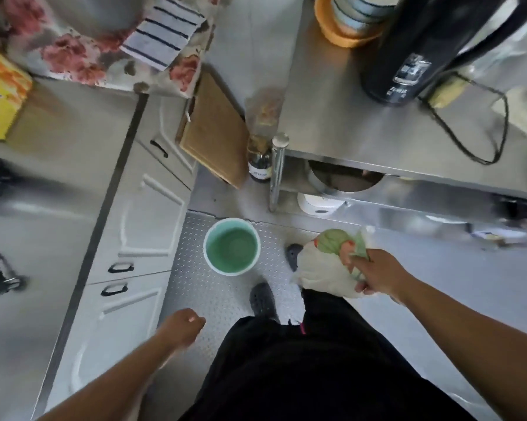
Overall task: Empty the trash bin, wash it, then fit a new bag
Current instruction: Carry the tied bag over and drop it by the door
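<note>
Bag (326,268) gripped by right hand (374,273) hides one shoe (294,255).

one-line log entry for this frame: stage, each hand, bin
stage: bag out | right hand: grips full trash bag | left hand: curled, holds nothing | trash bin: unlined, upright on floor

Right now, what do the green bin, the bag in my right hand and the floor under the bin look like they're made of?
Green bin: likely plastic, smooth, matte, with a pale rim. Bag, gripped by the right hand: thin translucent plastic film, crinkled, contents showing through. Floor plate: probably metal, silvery with a raised diamond tread.
</note>
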